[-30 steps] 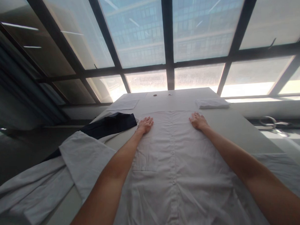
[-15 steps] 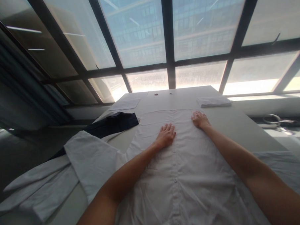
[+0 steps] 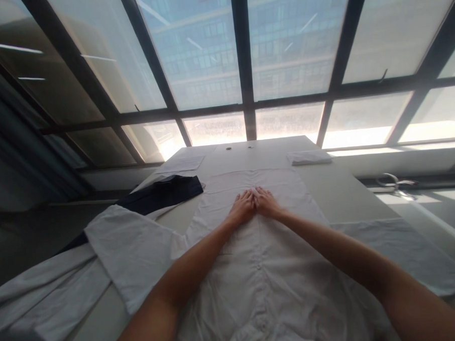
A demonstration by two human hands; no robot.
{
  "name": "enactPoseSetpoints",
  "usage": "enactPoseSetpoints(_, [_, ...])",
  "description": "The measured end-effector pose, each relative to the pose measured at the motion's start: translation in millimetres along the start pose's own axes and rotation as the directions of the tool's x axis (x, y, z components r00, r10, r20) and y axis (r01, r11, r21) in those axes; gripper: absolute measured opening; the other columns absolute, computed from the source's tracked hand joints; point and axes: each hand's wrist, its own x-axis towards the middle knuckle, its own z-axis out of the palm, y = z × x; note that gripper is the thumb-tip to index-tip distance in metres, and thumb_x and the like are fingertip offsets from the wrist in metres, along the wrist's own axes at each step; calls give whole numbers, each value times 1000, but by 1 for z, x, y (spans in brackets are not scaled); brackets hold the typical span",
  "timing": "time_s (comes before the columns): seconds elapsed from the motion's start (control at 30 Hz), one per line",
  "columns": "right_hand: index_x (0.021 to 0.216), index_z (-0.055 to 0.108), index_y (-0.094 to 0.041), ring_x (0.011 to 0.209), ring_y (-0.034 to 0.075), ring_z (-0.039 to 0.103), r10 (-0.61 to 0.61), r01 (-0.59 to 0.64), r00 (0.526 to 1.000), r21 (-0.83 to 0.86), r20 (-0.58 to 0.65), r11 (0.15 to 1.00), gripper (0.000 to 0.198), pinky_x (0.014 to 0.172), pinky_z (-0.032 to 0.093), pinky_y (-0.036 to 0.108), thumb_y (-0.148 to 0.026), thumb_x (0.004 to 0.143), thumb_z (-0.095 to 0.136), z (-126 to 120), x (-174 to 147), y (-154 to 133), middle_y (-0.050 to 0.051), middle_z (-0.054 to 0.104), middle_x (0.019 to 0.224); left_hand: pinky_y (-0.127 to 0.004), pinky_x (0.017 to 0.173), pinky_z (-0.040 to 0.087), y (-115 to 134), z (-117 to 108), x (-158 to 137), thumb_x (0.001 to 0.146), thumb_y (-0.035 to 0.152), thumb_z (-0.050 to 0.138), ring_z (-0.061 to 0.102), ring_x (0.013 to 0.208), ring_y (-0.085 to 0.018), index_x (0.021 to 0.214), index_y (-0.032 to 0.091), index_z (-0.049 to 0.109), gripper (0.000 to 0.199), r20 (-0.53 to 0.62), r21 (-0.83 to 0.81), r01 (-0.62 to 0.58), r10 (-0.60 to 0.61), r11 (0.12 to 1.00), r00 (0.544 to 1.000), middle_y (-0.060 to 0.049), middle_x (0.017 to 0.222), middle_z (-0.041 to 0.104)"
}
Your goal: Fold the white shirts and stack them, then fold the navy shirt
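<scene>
A white button-front shirt (image 3: 232,271) lies spread on the white table (image 3: 227,158), its hem toward the window and its button placket running down the middle. My left hand (image 3: 243,206) rests flat on the cloth just left of the placket, fingers stretched out. Beside it, my right hand (image 3: 265,201) also lies flat, and the fingertips of both hands meet over the placket. Wrinkles show in the nearer part of the shirt. One sleeve (image 3: 133,250) extends to the left and another (image 3: 400,248) to the right.
Dark navy cloth (image 3: 164,193) lies on the table at the left. Folded white cloths sit at the far left (image 3: 182,164) and far right (image 3: 310,158). A large window (image 3: 207,55) rises behind the table. Past the right edge stands a metal ring-shaped object (image 3: 392,182).
My right hand has moved left from the shirt's far right part to the placket, beside my left hand. My left hand stays flat near the placket. The view has shifted slightly right.
</scene>
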Motion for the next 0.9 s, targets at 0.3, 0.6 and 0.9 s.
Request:
enactPoseSetpoints(0.3, [157, 33, -16, 152, 28, 18, 91, -83, 987, -69, 130, 994, 63, 121, 13, 50, -49, 104, 28, -19, -39, 35, 13, 23, 165, -48, 121, 23, -3, -1, 3, 101, 24, 28, 27, 150, -24, 155, 16, 36, 55, 18, -19, 40, -39, 999, 999, -10, 163, 31])
enactPoseSetpoints(0.6, [157, 31, -14, 152, 27, 18, 299, -286, 951, -141, 83, 948, 62, 121, 12, 47, -44, 103, 27, -44, -49, 96, 15, 23, 165, -61, 121, 10, -2, -1, 8, 103, 56, 16, 12, 154, -29, 162, 27, 15, 66, 87, 10, 90, -90, 996, 992, -4, 167, 17])
enactPoseSetpoints(0.9, [152, 41, -12, 151, 27, 22, 276, -278, 957, 8, 86, 961, 60, 122, 13, 47, -40, 99, 44, -48, -49, 94, 16, 29, 162, -66, 117, 12, 0, -6, 8, 100, 65, 20, 10, 153, -36, 161, 35, 19, 68, 129, 59, 70, -77, 996, 989, -3, 168, 13])
